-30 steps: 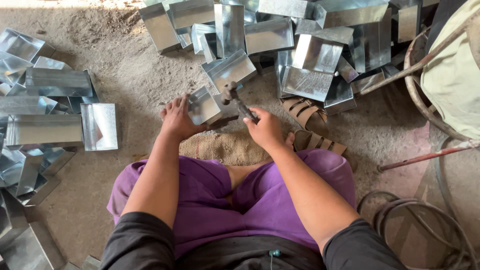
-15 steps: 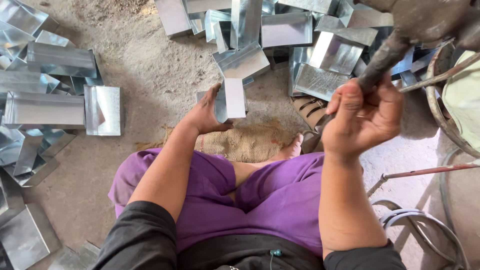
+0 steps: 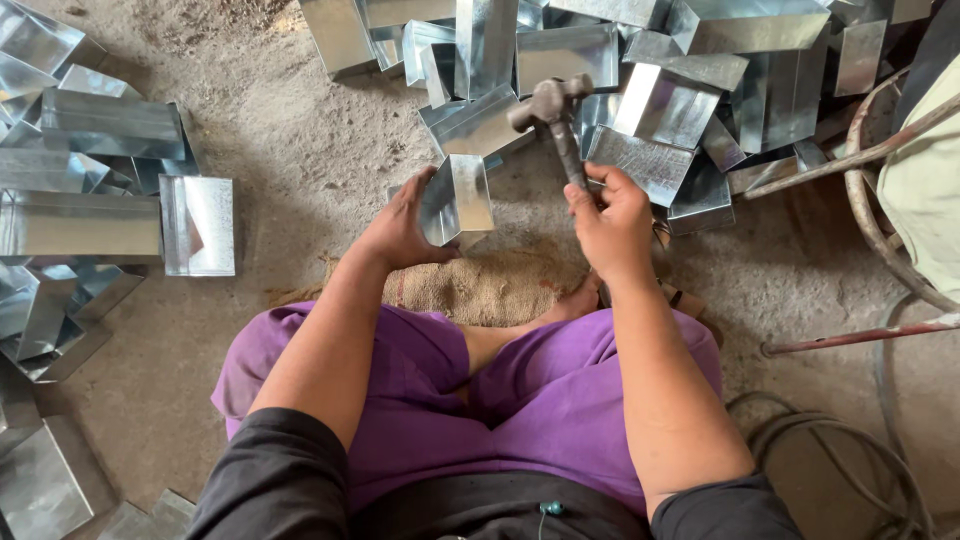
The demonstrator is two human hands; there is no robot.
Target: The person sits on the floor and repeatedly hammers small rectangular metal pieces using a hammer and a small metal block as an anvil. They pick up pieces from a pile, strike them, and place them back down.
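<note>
- Galvanised sheet-metal pieces (image 3: 690, 60) lie heaped ahead of us, with a second stack (image 3: 90, 200) on the dirt floor at left.
- Our left hand (image 3: 400, 225) grips a folded metal piece (image 3: 458, 198) — held upright over the burlap mat (image 3: 490, 285).
- Our right hand (image 3: 612, 222) is closed around the hammer (image 3: 555, 120) handle — head raised just right of the piece.

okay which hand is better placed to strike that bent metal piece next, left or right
Right, most likely. The right hand grips the hammer by its handle, head raised just above and beside the folded sheet-metal piece. The left hand is busy steadying that piece on edge by the burlap sack.
</note>
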